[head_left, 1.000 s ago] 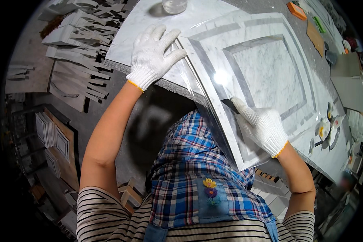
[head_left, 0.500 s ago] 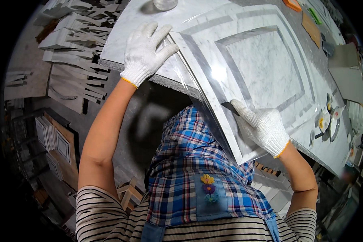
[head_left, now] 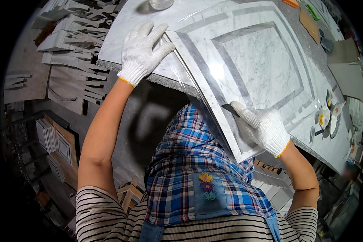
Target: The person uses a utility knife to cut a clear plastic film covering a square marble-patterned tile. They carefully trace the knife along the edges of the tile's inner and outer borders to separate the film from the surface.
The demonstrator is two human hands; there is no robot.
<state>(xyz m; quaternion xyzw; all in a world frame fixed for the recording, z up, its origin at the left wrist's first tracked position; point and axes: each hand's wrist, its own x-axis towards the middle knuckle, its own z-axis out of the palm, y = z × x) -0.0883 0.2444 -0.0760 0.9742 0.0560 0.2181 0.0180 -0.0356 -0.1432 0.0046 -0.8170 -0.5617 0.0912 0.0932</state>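
Note:
A white marble panel (head_left: 263,66) with grey inlaid bands lies on the stone-topped table, its near corner jutting over the edge toward me. Clear plastic film (head_left: 177,72) hangs along its left side. My left hand (head_left: 140,52), in a white knit glove, lies with fingers spread beside the panel's far-left corner, thumb by its edge. In a matching glove, my right hand (head_left: 262,125) rests on the panel's near end. Its fingers are closed on a thin dark blade (head_left: 230,109), whose tip points left across a grey band; the rest of the blade is hidden by the hand.
A clear round container (head_left: 161,4) stands at the table's far edge. Small tools and a roll of tape (head_left: 323,117) lie at the right, with a brown board (head_left: 309,26) farther back. Stone strips (head_left: 74,60) are piled at the left, near framed panels (head_left: 63,147).
The whole view has shifted very slightly. Both hands keep their places on the table and panel, and the blade stays in my right hand.

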